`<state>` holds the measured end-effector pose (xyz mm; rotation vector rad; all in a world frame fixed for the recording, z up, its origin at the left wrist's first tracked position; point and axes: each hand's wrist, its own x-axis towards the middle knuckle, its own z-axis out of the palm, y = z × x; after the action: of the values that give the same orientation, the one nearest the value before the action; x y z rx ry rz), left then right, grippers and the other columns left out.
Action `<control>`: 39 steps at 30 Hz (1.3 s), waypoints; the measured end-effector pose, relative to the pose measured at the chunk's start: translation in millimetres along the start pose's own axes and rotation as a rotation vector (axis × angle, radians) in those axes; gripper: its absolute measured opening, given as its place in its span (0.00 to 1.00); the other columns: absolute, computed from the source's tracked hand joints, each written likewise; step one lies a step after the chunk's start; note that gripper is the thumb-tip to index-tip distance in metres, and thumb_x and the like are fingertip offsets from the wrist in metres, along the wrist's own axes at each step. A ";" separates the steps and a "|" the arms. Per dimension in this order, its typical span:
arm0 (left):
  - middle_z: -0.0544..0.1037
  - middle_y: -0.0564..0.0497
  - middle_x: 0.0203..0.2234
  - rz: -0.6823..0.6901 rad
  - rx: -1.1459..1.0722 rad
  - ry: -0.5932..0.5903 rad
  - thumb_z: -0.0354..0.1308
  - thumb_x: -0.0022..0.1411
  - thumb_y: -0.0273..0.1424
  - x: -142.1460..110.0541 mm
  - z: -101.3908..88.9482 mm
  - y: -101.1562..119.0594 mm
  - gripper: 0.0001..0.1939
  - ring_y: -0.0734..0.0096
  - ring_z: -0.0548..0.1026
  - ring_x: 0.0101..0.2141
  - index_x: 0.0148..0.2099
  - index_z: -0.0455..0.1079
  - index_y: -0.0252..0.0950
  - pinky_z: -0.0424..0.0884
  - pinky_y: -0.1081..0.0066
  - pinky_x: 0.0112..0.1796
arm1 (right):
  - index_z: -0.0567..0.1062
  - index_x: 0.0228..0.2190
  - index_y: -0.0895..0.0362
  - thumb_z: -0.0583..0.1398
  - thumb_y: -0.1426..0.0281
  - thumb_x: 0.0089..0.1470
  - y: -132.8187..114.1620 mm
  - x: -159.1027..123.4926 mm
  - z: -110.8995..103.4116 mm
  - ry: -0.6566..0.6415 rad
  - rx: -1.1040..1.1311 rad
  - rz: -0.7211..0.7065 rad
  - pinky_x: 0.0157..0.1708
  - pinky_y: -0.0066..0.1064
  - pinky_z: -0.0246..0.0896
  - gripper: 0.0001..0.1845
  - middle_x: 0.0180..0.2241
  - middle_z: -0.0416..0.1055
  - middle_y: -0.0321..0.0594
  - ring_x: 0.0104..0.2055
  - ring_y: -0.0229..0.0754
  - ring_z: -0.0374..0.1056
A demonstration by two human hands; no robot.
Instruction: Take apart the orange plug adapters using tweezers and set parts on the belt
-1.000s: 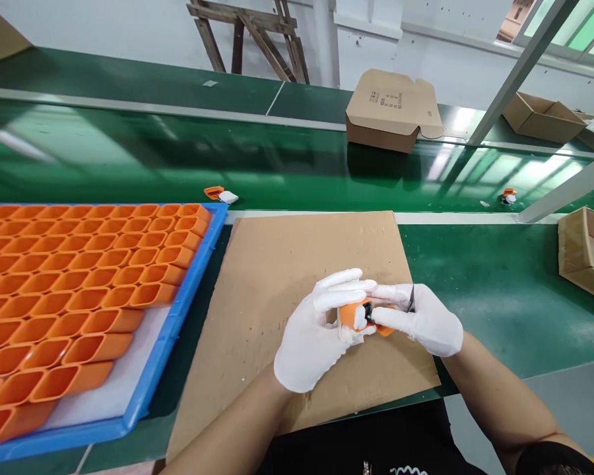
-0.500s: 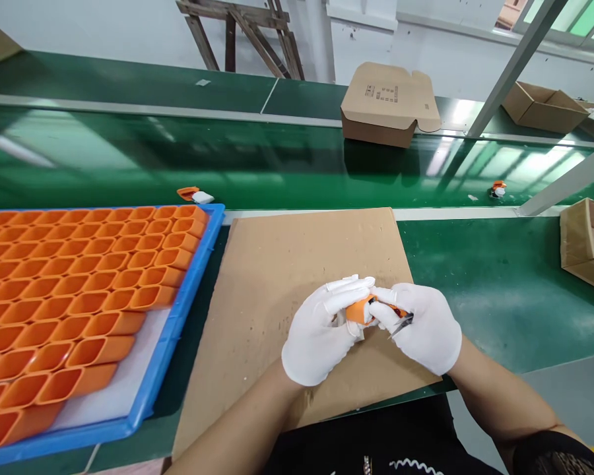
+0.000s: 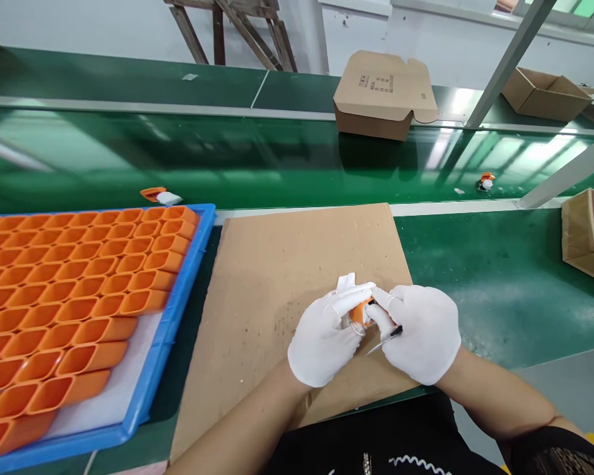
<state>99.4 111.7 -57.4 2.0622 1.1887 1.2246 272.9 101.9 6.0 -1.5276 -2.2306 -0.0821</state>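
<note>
L hand & R hand, both in white gloves, are close together over the near R part of the cardboard, tips meeting round a small orange pc w/ white & black bits. L hand curls round the pc from its L side, fingers over the far side & thumb below. R hand pinches at the pc's R side w/ thumb & finger, & also grips a thin tool, dark at one end, its metal tip angled down-L. A white tab sticks up just past L hand's fingers; can't tell what it's part of.

Cardboard lies flat on the green desk, marked w/ dark specks. L of it: blue tray w/ packed rows of open orange sleeves; white liner shows at the tray's near R part. Open carton at far R of desk.

Beyond the desk, on the shiny green strip: orange/white part just behind tray, & a smaller orange/white/black part well to the R, nr the slanted post. Printed box w/ lid flap sits at the strip's far edge. More open boxes back R; wood frame by the wall.
</note>
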 end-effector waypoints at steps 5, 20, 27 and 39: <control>0.84 0.54 0.45 -0.269 -0.068 -0.040 0.64 0.52 0.18 2.6 0.4 1.9 0.26 0.57 0.83 0.43 0.50 0.78 0.49 0.81 0.57 0.45 | 0.82 0.32 0.50 0.60 0.71 0.55 7.5 7.5 9.4 -0.157 0.298 0.190 0.25 0.29 0.49 0.09 0.24 0.72 0.35 0.25 0.38 0.64; 0.82 0.52 0.49 -0.265 -0.356 0.105 0.66 0.52 0.21 9.3 -7.5 9.1 0.24 0.57 0.80 0.49 0.50 0.79 0.48 0.80 0.57 0.50 | 0.82 0.33 0.58 0.71 0.63 0.41 17.6 24.5 2.5 -0.401 1.177 0.653 0.29 0.31 0.71 0.15 0.31 0.80 0.41 0.30 0.40 0.74; 0.78 0.50 0.55 -0.031 -0.465 0.053 0.71 0.55 0.26 5.3 -4.6 2.2 0.27 0.58 0.76 0.56 0.55 0.75 0.52 0.79 0.59 0.50 | 0.83 0.33 0.60 0.74 0.62 0.37 10.6 29.3 -1.9 -0.653 1.547 0.668 0.31 0.29 0.70 0.20 0.27 0.78 0.38 0.29 0.37 0.71; 0.80 0.47 0.53 0.098 -0.188 0.003 0.65 0.62 0.28 7.0 -1.2 -0.1 0.22 0.57 0.77 0.55 0.58 0.72 0.46 0.72 0.51 0.59 | 0.79 0.27 0.59 0.65 0.67 0.44 3.5 23.8 -2.3 -0.516 1.418 0.625 0.33 0.30 0.65 0.08 0.25 0.73 0.36 0.28 0.36 0.66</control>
<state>100.0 117.7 -53.5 1.9987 0.9448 1.3310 269.6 123.4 16.5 -1.2404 -1.2248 1.7778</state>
